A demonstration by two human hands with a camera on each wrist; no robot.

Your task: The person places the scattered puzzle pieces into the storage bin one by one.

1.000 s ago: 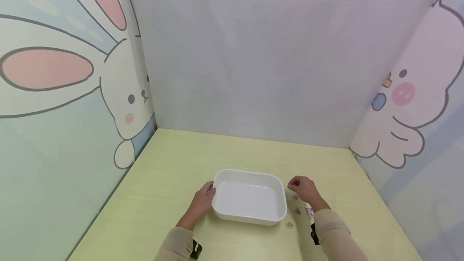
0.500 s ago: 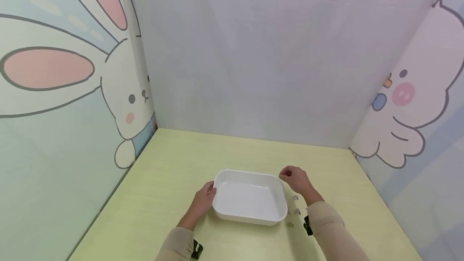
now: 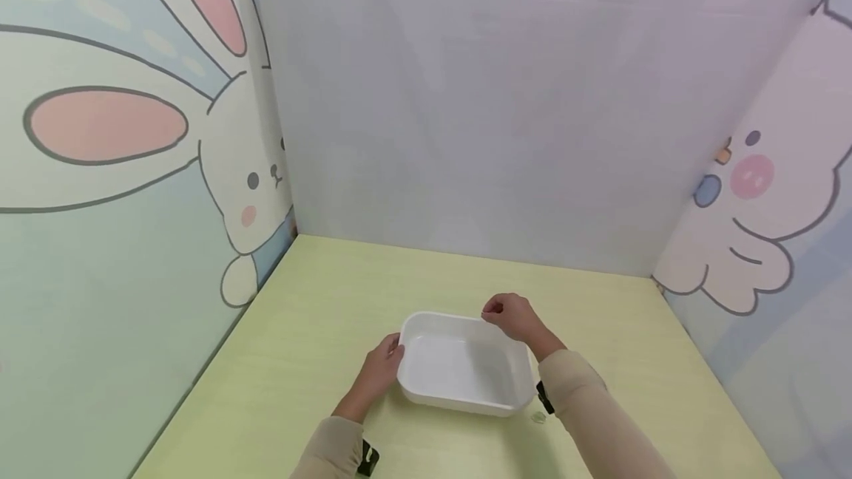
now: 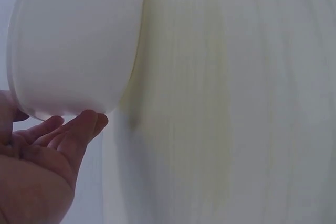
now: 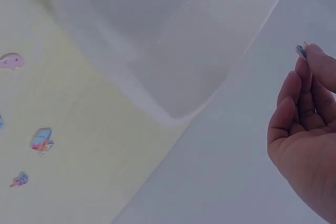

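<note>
A white rectangular tray (image 3: pixel 452 369) with rounded corners stands on the pale yellow-green table. My left hand (image 3: pixel 378 372) grips its left end, the thumb at the rim and the fingertips against the outer wall (image 4: pixel 73 51), as the left wrist view shows. Over the far right part of the rim is my right hand (image 3: pixel 518 320). Between thumb and index finger it pinches a small sticker (image 5: pixel 301 52), seen nearly edge-on in the right wrist view. The bare floor of the tray shows in the head view, partly under the right hand's shadow.
Several small flat stickers lie right of the tray: a pink one (image 5: pixel 11 61), a blue and pink one (image 5: pixel 42 140), a purple-blue one (image 5: pixel 19 180). A green one (image 3: pixel 538 417) lies by the near right corner. Printed cloth walls (image 3: pixel 466 131) enclose the table.
My right hand has moved left and away from me, from beside the tray to over its far rim, pinching the sticker. The left hand keeps its hold. The head view has shifted slightly.
</note>
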